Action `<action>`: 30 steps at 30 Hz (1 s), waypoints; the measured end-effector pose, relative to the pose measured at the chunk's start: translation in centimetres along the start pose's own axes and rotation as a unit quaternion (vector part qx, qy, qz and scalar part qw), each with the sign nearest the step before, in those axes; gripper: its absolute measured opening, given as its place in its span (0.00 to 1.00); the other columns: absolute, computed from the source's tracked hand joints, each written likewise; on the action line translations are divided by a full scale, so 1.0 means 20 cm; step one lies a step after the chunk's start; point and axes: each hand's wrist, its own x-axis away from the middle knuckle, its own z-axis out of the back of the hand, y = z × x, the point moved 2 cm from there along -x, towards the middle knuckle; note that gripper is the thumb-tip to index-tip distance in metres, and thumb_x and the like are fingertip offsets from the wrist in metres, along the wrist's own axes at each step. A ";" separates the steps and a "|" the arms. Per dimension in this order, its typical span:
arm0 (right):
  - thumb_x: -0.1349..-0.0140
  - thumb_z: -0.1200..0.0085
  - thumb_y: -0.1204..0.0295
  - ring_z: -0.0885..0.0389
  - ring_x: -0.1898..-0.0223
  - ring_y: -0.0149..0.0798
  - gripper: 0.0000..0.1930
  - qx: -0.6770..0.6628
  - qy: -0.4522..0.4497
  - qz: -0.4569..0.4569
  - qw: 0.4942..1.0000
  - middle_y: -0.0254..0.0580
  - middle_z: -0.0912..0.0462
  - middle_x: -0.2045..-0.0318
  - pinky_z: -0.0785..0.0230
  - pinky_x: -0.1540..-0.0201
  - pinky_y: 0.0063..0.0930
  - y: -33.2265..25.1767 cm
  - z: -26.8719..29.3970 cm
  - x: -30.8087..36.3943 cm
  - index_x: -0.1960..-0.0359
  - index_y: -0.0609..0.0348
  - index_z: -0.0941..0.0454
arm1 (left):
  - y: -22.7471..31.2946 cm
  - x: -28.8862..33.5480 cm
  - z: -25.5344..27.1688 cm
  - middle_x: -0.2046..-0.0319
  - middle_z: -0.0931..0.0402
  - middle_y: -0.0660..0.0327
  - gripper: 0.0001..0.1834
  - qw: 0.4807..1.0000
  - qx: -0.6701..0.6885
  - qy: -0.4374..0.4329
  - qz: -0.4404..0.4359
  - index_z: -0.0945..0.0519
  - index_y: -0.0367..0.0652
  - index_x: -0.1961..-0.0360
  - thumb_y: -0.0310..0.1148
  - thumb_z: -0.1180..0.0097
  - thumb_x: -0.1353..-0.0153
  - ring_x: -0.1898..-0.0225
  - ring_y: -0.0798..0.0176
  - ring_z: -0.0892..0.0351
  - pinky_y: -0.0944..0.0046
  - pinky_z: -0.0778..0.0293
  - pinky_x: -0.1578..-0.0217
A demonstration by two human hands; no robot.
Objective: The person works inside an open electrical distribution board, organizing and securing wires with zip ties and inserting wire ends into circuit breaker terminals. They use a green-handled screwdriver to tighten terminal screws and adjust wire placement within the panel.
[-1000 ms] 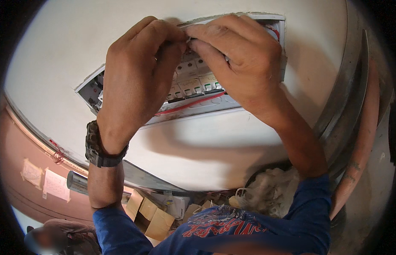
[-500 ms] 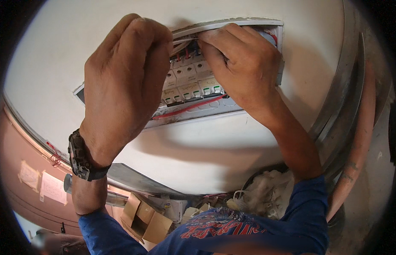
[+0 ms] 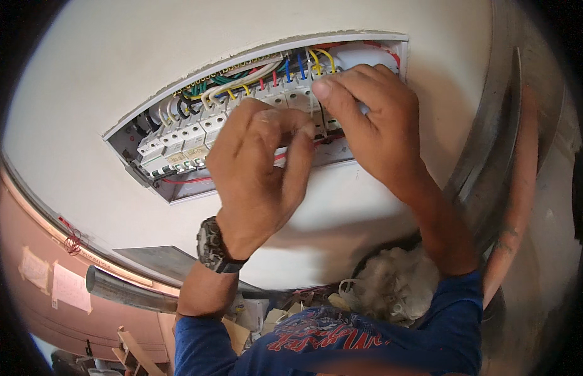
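Left grip [image 3: 260, 164]: before breaker row [image 3: 210, 125]; hold unclear.
Right grip [image 3: 378, 111]: row's right end; hold unclear.
Pale strip [image 3: 312, 103]: pulling could snag blue wires [image 3: 301, 67] above row.

Uneven, moderate light brightens the white wall [image 3: 323, 205] below the breaker panel [image 3: 192, 187], with a soft shadow [image 3: 366, 234] lower down. Slight motion blur softens the left hand [image 3: 260, 163]. Fisheye distortion bows the orange pipe [image 3: 517, 207] at right; black vignetting [image 3: 6, 37] fills the corners.
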 end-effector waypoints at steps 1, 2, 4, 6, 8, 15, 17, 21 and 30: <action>0.40 0.30 0.66 0.17 0.67 0.50 0.08 -0.001 -0.014 -0.022 1.000 0.42 0.14 0.70 0.26 0.63 0.44 -0.01 0.00 -0.02 0.65 0.56 0.11 | 0.00 0.01 -0.03 0.69 0.21 0.57 0.11 1.000 0.010 0.008 0.004 0.20 0.40 0.62 0.17 0.32 0.42 0.71 0.58 0.22 0.59 0.27 0.71; 0.40 0.30 0.64 0.17 0.67 0.51 0.09 -0.002 -0.029 -0.044 0.999 0.43 0.14 0.71 0.26 0.63 0.45 -0.03 0.00 -0.03 0.66 0.56 0.11 | 0.01 0.02 -0.04 0.70 0.22 0.59 0.12 1.000 0.019 0.016 0.009 0.21 0.42 0.63 0.17 0.32 0.45 0.72 0.56 0.23 0.57 0.28 0.72; 0.40 0.31 0.64 0.17 0.67 0.51 0.09 0.053 -0.031 -0.037 0.997 0.43 0.14 0.72 0.25 0.63 0.47 -0.07 -0.01 -0.04 0.67 0.56 0.11 | 0.00 0.03 -0.05 0.71 0.23 0.60 0.11 0.999 0.013 0.016 0.024 0.20 0.43 0.63 0.20 0.32 0.44 0.72 0.55 0.24 0.57 0.30 0.72; 0.41 0.32 0.65 0.16 0.66 0.51 0.08 0.077 -0.036 -0.045 0.995 0.43 0.14 0.72 0.25 0.62 0.48 -0.10 -0.02 -0.05 0.68 0.56 0.12 | -0.02 0.04 -0.05 0.71 0.24 0.60 0.11 0.999 0.014 0.007 0.036 0.20 0.44 0.62 0.21 0.31 0.44 0.71 0.55 0.24 0.55 0.30 0.70; 0.41 0.33 0.66 0.16 0.66 0.52 0.07 0.068 -0.045 -0.072 0.994 0.43 0.14 0.72 0.24 0.62 0.50 -0.10 -0.03 -0.04 0.70 0.57 0.13 | -0.04 0.04 0.00 0.67 0.21 0.59 0.13 0.999 -0.025 -0.033 -0.002 0.18 0.45 0.60 0.23 0.30 0.45 0.65 0.53 0.22 0.52 0.29 0.64; 0.40 0.36 0.70 0.17 0.65 0.53 0.04 0.058 -0.036 -0.100 0.993 0.42 0.15 0.71 0.25 0.61 0.50 -0.10 -0.07 -0.01 0.70 0.55 0.15 | -0.12 -0.11 0.22 0.36 0.22 0.54 0.32 0.953 -0.272 0.074 -0.115 0.15 0.50 0.40 0.30 0.21 0.50 0.29 0.44 0.31 0.41 0.39 0.30; 0.40 0.36 0.71 0.17 0.66 0.53 0.03 0.126 -0.027 -0.033 0.991 0.41 0.15 0.71 0.25 0.61 0.50 -0.13 -0.10 -0.01 0.70 0.54 0.16 | -0.12 -0.21 0.19 0.32 0.25 0.56 0.39 0.951 -0.287 0.046 -0.108 0.17 0.56 0.35 0.33 0.19 0.53 0.25 0.46 0.35 0.40 0.43 0.27; 0.39 0.36 0.72 0.18 0.66 0.53 0.02 0.100 -0.012 -0.048 0.994 0.41 0.16 0.71 0.26 0.62 0.50 -0.15 -0.11 0.00 0.68 0.53 0.17 | -0.12 -0.38 0.08 0.30 0.29 0.49 0.33 0.908 -0.395 -0.064 -0.124 0.21 0.53 0.34 0.38 0.26 0.43 0.24 0.41 0.35 0.32 0.41 0.26; 0.34 0.36 0.70 0.17 0.68 0.54 0.05 0.113 -0.021 -0.081 0.990 0.44 0.16 0.72 0.24 0.64 0.49 -0.16 -0.05 0.03 0.67 0.54 0.19 | -0.11 -0.47 0.06 0.20 0.46 0.45 0.44 0.913 -0.334 -0.153 -0.179 0.34 0.55 0.23 0.46 0.29 0.38 0.17 0.36 0.53 0.22 0.54 0.23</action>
